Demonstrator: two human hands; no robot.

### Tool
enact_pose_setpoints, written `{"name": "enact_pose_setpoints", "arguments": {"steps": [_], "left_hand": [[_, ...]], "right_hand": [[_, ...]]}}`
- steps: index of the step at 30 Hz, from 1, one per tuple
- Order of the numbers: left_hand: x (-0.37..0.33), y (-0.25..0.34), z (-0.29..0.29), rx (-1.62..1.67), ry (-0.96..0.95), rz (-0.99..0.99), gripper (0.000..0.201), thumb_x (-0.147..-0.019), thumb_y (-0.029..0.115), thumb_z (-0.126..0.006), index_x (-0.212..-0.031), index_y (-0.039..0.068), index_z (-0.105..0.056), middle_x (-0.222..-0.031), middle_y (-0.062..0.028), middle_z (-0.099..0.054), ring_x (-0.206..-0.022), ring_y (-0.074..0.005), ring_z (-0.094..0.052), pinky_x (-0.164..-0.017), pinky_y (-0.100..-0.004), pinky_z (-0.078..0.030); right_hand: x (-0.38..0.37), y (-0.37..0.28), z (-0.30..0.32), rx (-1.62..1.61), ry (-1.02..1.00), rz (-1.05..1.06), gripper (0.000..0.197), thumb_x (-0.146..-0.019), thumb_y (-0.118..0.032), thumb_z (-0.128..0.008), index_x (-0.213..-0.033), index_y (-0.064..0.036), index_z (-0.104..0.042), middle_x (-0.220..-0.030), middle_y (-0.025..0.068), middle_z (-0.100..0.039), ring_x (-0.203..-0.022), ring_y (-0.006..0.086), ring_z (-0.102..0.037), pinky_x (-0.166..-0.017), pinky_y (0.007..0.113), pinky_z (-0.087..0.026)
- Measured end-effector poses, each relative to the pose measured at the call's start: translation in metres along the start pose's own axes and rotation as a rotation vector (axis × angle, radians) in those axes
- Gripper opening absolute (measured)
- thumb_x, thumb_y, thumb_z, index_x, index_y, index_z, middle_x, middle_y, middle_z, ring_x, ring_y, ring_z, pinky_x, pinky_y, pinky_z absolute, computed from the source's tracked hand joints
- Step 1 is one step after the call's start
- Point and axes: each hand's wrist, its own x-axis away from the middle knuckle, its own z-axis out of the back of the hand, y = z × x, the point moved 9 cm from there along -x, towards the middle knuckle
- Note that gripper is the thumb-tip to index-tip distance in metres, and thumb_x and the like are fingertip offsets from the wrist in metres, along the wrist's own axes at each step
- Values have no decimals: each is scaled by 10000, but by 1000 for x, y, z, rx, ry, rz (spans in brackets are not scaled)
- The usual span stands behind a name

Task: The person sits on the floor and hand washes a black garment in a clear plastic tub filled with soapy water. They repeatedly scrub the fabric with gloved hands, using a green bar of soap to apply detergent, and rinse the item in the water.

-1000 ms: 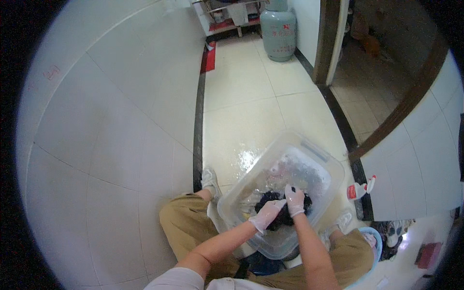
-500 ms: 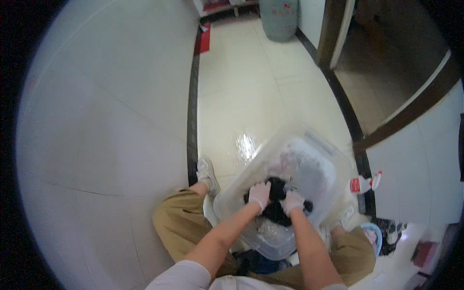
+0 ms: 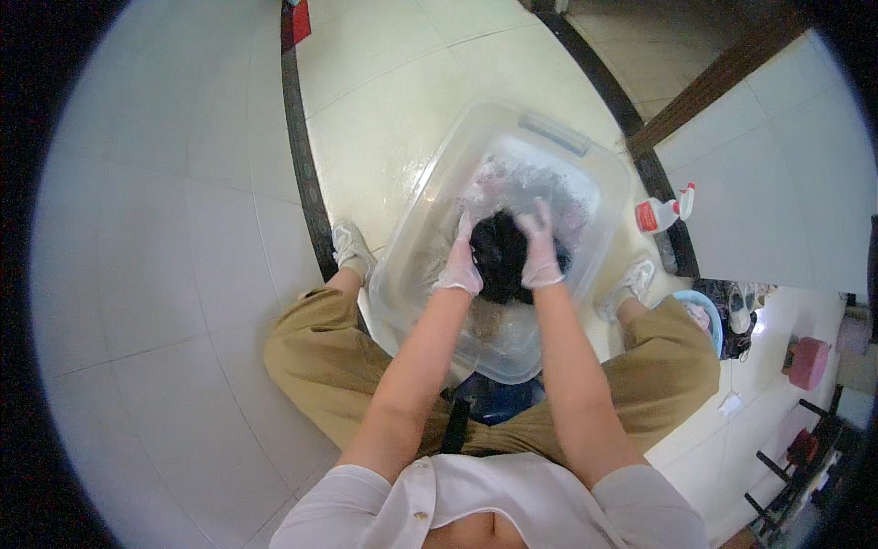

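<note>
Clear plastic tub w/ soapy water sits on tile floor btwn person's knees; dark garment lies in its middle. Judgement: scrubbing goes best w/ cloth kept under the suds, kneaded evenly, weight centred so tub doesn't tip. Left hand, gloved, fingers curled down onto cloth's left edge. Right hand, gloved, fingers spread, pressing its right side. Spray bottle stands well apart.

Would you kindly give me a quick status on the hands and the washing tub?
Both gloved hands, left and right, pressing dark garment. Garment in clear plastic tub, soapy water. Spray bottle off to the right, clear.
</note>
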Motion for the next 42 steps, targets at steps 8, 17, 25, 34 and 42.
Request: {"name": "enact_pose_setpoints", "arguments": {"steps": [8, 17, 25, 34, 42], "left_hand": [[20, 9, -5, -431, -172, -373, 342, -904, 339, -469, -1051, 52, -583, -999, -63, -606, -935, -198, -558, -867, -320, -434], [10, 30, -2, -1256, -189, -493, 275, -861, 111, -489, -1121, 28, -519, -1013, -110, -587, -949, -228, -550, -826, -317, -434], [48, 107, 19, -1287, 294, -305, 643, -798, 491, -588, -1134, -56, -549, -990, -172, -633, -907, -245, -605, -843, -337, -430], [9, 35, 27, -2472, 201, -406, 911, -600, 470, -770, -1321, 105, -350, -1300, -200, -405, -1128, -346, -471, -911, -395, -411], [-31, 47, 39, -2360, -68, -226, 958, -585, 454, -789, -1330, 112, -293, -1217, -209, -436, -1033, -363, -539, -875, -410, -446]], "right_hand": [[65, -46, -52, 1008, 233, 624, 312, -760, -343, -613, -821, -39, -647, -842, 191, -629, -806, 374, -604, -723, 414, -473], [92, -46, -73, 795, 109, 661, 232, -804, -242, -597, -806, -13, -633, -801, 216, -621, -738, 376, -610, -652, 401, -483], [-19, -67, 2, 1368, 167, 194, 525, -886, -491, -381, -953, -15, -594, -972, 247, -603, -905, 406, -576, -816, 460, -436], [23, 29, -2, 2207, -402, -187, 947, -628, -538, -727, -1402, -272, -250, -1419, 123, -284, -1295, 345, -289, -962, 647, -260], [-35, 35, 29, 1883, -381, -335, 822, -562, -384, -778, -1259, -113, -435, -1110, 146, -602, -1016, 309, -579, -867, 380, -468]]}}
